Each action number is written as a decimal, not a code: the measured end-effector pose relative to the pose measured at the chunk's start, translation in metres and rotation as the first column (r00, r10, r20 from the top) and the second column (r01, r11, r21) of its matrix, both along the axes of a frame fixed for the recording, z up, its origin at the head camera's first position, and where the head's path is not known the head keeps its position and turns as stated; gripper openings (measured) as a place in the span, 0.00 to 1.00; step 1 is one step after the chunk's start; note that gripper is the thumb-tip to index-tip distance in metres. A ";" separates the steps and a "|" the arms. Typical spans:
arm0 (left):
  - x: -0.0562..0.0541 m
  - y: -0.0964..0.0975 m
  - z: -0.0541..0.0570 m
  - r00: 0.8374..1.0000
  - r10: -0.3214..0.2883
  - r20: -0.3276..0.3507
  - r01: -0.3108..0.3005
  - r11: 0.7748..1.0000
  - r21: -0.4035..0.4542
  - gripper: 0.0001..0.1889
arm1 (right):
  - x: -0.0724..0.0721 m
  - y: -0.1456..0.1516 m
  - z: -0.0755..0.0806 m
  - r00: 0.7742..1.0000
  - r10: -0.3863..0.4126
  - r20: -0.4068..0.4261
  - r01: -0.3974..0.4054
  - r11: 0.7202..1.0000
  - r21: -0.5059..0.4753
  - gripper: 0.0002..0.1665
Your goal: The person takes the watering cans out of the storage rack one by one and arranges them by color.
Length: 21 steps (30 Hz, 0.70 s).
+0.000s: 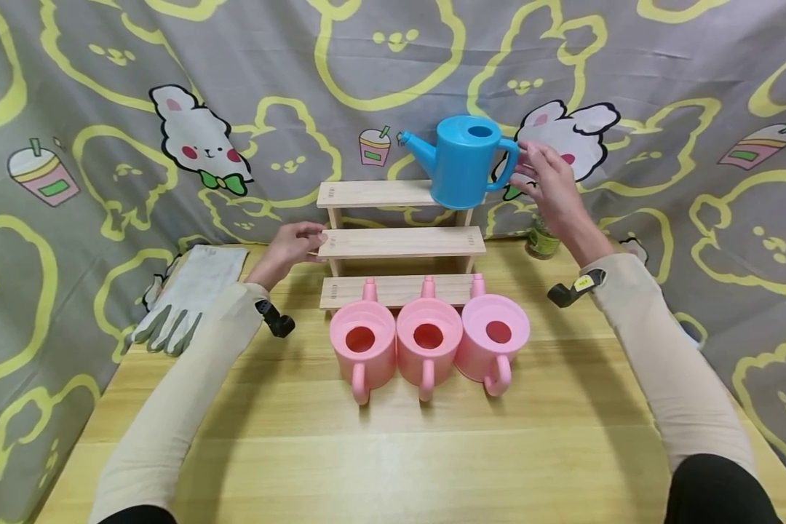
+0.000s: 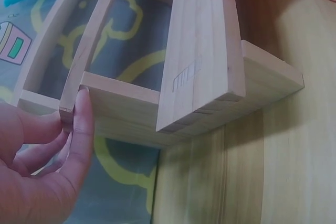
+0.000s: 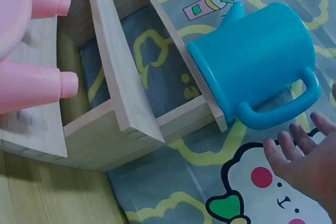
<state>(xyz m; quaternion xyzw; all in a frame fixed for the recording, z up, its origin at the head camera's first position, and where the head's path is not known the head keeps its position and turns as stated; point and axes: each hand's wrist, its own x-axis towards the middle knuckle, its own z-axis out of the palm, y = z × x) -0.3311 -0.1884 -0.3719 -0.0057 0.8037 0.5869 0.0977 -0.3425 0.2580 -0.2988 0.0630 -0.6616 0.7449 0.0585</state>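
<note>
A three-tier wooden shelf point(image 1: 399, 244) stands on the table, and my left hand point(image 1: 291, 249) pinches the left end of its middle board between thumb and fingers point(image 2: 81, 129). On the top board, at the right end, a blue watering can point(image 1: 460, 171) sits upright with its spout to the left. My right hand point(image 1: 552, 178) is beside the can's handle point(image 3: 283, 111); in the right wrist view its fingers are extended and a gap shows between them and the handle. Three pink watering cans point(image 1: 411, 364) stand in a row before the bottom board, spouts overlapping it, handles towards me.
Grey-and-white work gloves point(image 1: 199, 280) lie at the table's left. A small green jar-like object point(image 1: 541, 240) stands right of the shelf, behind my right forearm. A patterned grey curtain point(image 1: 268, 65) hangs close behind the shelf. Bare wooden tabletop point(image 1: 406, 466) spreads in front.
</note>
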 end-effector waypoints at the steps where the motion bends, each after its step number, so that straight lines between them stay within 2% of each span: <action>1: 0.000 0.000 0.000 1.000 0.003 0.001 -0.003 1.000 0.004 0.22 | -0.001 0.000 0.001 1.000 0.010 0.002 -0.010 1.000 -0.003 0.29; 5: -0.002 0.000 0.000 1.000 -0.010 0.007 0.010 1.000 0.025 0.23 | -0.004 0.003 0.004 0.998 0.057 0.007 -0.057 0.997 -0.053 0.22; 8: -0.002 -0.001 -0.001 1.000 -0.014 0.012 0.013 0.999 0.031 0.22 | -0.006 0.006 0.007 0.995 0.100 0.015 -0.099 0.994 -0.052 0.18; 10: -0.002 -0.001 -0.002 1.000 -0.012 0.016 0.011 0.999 0.037 0.22 | -0.007 0.009 0.008 0.992 0.124 0.026 -0.124 0.992 -0.020 0.19; 13: -0.002 -0.002 -0.002 1.000 -0.007 0.025 0.006 0.999 0.042 0.22 | -0.006 0.014 0.011 0.985 0.168 0.032 -0.170 0.982 0.086 0.20; 16: -0.002 -0.003 -0.002 0.999 -0.013 0.033 0.011 0.999 0.048 0.23 | -0.004 0.020 0.013 0.969 0.244 0.028 -0.245 0.951 0.188 0.18; 21: -0.003 -0.005 -0.004 0.999 -0.011 0.042 0.009 0.999 0.050 0.23 | -0.003 0.026 0.018 0.921 0.388 0.037 -0.384 0.888 0.253 0.16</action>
